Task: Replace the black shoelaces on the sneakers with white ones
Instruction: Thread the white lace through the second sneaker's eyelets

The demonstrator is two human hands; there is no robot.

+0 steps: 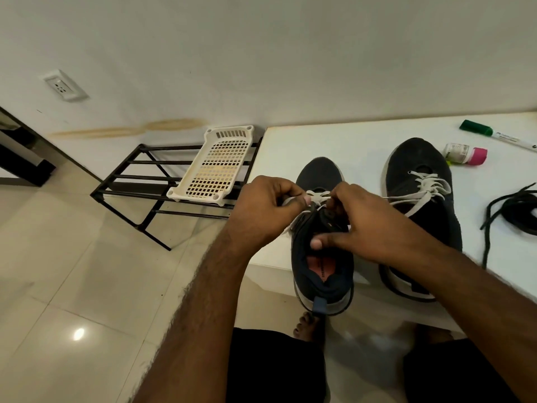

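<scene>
Two dark sneakers stand on a white table (pixel 334 141), toes pointing away. Both my hands are on the left sneaker (pixel 319 175), whose heel overhangs the table's front edge. My left hand (pixel 270 210) pinches a strand of the white lace (pixel 318 196) at the eyelets. My right hand (pixel 366 219) pinches the other strand, its thumb resting on the tongue. The right sneaker (pixel 418 161) carries a loosely threaded white lace (pixel 430 184). The removed black laces (pixel 511 207) lie coiled at the table's right edge.
A green marker (pixel 488 132) and a small bottle with a pink cap (pixel 465 154) lie at the back right of the table. A black metal rack (pixel 145 181) holding a cream plastic tray (pixel 218 164) stands left of the table. My bare feet are on the tiled floor below.
</scene>
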